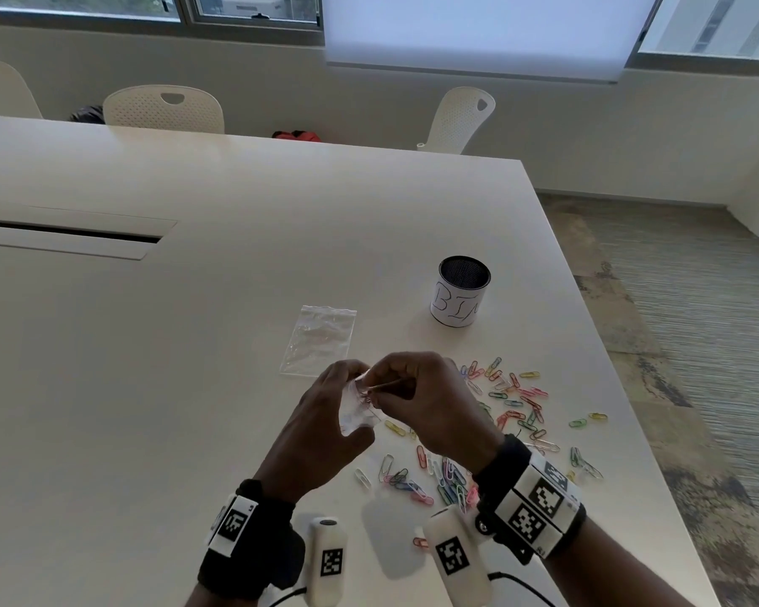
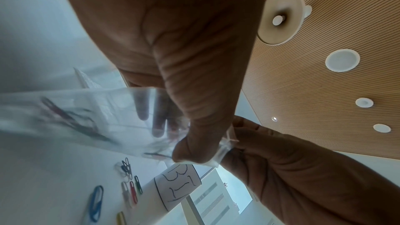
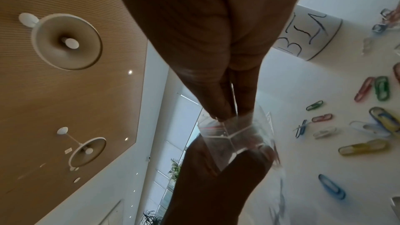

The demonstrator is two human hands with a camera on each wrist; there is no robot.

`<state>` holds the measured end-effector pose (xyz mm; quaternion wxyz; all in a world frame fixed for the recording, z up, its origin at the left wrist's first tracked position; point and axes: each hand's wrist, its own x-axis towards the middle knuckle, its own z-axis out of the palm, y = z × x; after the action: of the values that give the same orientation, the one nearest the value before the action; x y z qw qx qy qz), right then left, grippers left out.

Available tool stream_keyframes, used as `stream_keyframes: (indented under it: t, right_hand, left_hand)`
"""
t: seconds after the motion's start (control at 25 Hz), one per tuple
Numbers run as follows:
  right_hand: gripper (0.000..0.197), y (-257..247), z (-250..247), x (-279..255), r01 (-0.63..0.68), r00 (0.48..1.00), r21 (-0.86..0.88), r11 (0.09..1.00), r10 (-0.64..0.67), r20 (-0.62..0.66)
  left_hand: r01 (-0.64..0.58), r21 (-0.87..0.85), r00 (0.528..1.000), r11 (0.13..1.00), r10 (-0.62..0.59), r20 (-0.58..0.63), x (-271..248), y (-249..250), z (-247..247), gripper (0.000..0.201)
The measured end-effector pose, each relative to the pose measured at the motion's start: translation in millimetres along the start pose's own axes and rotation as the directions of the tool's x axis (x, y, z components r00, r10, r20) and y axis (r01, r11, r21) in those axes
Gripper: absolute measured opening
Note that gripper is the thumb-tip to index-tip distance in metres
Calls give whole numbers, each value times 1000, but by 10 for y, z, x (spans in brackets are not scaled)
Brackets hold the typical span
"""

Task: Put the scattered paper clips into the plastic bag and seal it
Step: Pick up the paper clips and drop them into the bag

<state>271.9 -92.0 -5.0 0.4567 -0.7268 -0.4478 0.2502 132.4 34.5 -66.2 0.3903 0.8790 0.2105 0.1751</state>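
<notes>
Both hands hold a small clear plastic bag [image 1: 356,411] just above the white table [image 1: 193,387]. My left hand [image 1: 345,387] pinches one side of its top edge, thumb in front and fingers behind the film. My right hand [image 1: 386,383] pinches the top edge beside it. In the left wrist view the bag [image 2: 86,117] hangs from my left hand [image 2: 175,141], with a few dark and red clips blurred inside. The right wrist view has my right hand [image 3: 229,112] pinching the bag's strip [image 3: 236,136]. Several coloured paper clips [image 1: 513,403] lie scattered to the right, and more clips [image 1: 439,475] below my wrists.
A second clear bag [image 1: 321,341] lies flat on the table beyond my hands. A black mesh cup labelled BIN [image 1: 463,293] stands at the back right. The table's right edge [image 1: 610,357] runs close to the clips. White chairs [image 1: 163,109] stand at the far side.
</notes>
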Motion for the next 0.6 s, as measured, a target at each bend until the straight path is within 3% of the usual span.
stream_keyframes:
  t: [0.16,0.36,0.44,0.6]
  right_hand:
    - [16,-21,-48,30,74,997,-88,993,-74,6]
    - [12,222,-337,314,41,987,-222,974,-74,-143]
    - [13,412,-359,492,18,994,-335,942,-54,-98]
    - [23,689,-220,760,70,992,-534,842,0,129]
  left_hand:
    - [12,9,1000,1000,-12,-3,-9,-20,3,64]
    - [23,-13,999,1000,-23,-30,-48,-57,-54,69]
    - [16,-27,999,1000,-17,-46,-62,-65,-85,68]
    - [28,-59,997,998,-32,-65,-99,-71,-147,66]
